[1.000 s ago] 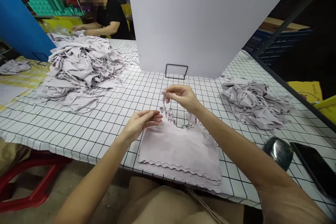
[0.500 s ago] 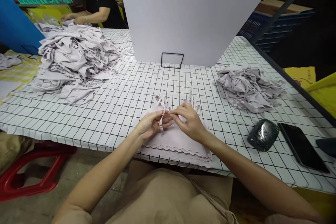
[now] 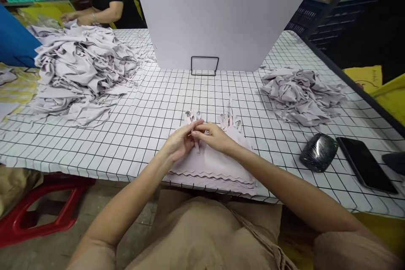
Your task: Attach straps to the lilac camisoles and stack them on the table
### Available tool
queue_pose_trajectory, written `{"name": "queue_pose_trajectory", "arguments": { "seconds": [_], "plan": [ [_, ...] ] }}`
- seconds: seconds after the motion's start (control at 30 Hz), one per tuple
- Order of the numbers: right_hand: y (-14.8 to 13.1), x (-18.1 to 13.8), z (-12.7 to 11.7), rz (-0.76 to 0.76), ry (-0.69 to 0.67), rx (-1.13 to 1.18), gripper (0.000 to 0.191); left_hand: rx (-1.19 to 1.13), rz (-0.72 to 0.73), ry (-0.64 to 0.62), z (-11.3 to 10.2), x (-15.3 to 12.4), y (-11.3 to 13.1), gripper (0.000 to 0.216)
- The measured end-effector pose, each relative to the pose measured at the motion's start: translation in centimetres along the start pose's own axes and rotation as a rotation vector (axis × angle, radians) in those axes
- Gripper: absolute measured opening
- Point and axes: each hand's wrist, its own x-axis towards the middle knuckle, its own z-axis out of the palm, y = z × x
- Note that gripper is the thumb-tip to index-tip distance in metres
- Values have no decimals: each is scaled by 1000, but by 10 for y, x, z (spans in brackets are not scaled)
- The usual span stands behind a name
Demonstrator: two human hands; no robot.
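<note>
A flat stack of pale lilac garments (image 3: 218, 164) with scalloped hems lies at the near edge of the grid-patterned table (image 3: 148, 109). Thin straps (image 3: 229, 120) curl at the stack's far side. My left hand (image 3: 180, 143) and my right hand (image 3: 211, 135) meet over the stack's left part, fingers pinched together on one narrow strap (image 3: 196, 145) that hangs down between them.
A big heap of the same lilac garments (image 3: 79, 71) lies far left, a smaller heap (image 3: 300, 93) far right. A white board (image 3: 221, 12) stands behind on a wire stand (image 3: 204, 66). A dark oval object (image 3: 318, 152) and a phone (image 3: 365, 164) lie right. A co-worker's hands (image 3: 76, 17) work far left. A red stool (image 3: 41, 211) stands below.
My right hand came down from holding a strap raised above the stack and joined my left hand; both now pinch the strap low over the garments. The view shifted slightly.
</note>
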Motion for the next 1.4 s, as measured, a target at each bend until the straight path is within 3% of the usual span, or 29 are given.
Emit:
{"name": "queue_pose_trajectory", "arguments": {
  "seconds": [0.07,0.13,0.23,0.43,0.53,0.63,0.77,0.97,1.13,1.27,1.4],
  "plan": [
    [-3,2,0,32,-65,140,26,35,-30,-24,-1,1,2,24],
    [-4,0,-1,28,-59,136,28,60,-48,-57,-2,2,4,25],
    [-3,-11,-3,-40,-21,-6,27,67,-10,-108,-5,3,9,24],
    [-2,-39,-4,-167,192,-322,19,58,30,-121,-11,9,15,25],
    [-6,-41,-7,-95,113,-176,26,68,44,-107,-10,13,19,26],
    [-9,-34,-13,46,20,196,30,119,12,-73,-9,10,22,30],
    [-9,-23,-19,160,65,537,31,209,-37,-61,-11,-10,16,41],
    [-4,-13,-7,142,199,663,28,210,116,19,-5,-27,-2,31],
    [-4,-3,-3,88,325,736,27,-51,241,15,3,0,24,19],
    [-3,4,-7,52,381,679,25,114,154,21,1,6,35,17],
    [1,7,-3,40,378,614,26,267,244,44,1,-4,18,25]
  ]
}}
